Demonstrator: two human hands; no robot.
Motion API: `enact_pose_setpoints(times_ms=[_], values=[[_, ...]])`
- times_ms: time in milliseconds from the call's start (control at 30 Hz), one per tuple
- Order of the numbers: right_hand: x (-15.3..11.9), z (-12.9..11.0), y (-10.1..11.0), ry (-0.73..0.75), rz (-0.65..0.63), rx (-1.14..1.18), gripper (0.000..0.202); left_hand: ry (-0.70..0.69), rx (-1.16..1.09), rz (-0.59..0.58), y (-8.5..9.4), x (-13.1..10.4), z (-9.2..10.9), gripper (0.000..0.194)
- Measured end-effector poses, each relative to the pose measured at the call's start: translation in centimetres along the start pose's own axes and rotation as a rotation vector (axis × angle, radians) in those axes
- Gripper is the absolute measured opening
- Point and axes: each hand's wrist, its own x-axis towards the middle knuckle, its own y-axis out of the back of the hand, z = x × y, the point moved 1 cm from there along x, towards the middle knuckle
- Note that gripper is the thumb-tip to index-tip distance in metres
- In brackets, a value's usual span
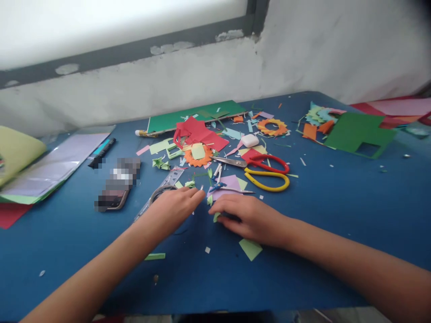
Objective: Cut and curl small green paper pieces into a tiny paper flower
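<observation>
My right hand (pixel 247 215) pinches a small folded piece of light green paper (pixel 216 217) between thumb and fingers, just above the blue table. Beside it, my left hand (pixel 180 202) is closed, its fingers bent down; what they hold, if anything, is hidden. A grey ring like a tape roll (pixel 158 192) and a clear ruler (pixel 173 176) lie partly under the left hand. A light green paper square (pixel 251 249) rests below my right wrist. Ahead of both hands are a purple paper square (pixel 230 183) and a blue and white pointed tool (pixel 218 186) resembling a compass.
Scissors (pixel 235 162) with red and yellow handles lie among paper scraps. Orange paper rings (pixel 198 154), red paper (pixel 195 134) and a green board (pixel 198 114) are behind. A phone (pixel 119 184) and plastic sleeves (pixel 63 161) lie left; cut green paper (pixel 353 132) lies right.
</observation>
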Motion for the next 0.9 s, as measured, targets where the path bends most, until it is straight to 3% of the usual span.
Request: enact_pose_setpoints(times_ms=[167, 300, 900], values=[[0.0, -0.5, 0.1, 0.018, 0.012, -0.010, 0.022, 0.092, -0.130, 0.196, -1.4, -0.6, -1.1, 0.013], [-0.1, -0.5, 0.1, 0.027, -0.006, -0.022, 0.023, 0.103, -0.258, 0.272, -1.7, -0.9, -1.4, 0.015], [-0.4, 0.1, -0.4, -0.011, -0.050, 0.011, 0.022, 0.072, -0.400, 0.265, -1.9, -1.1, -1.7, 0.022]])
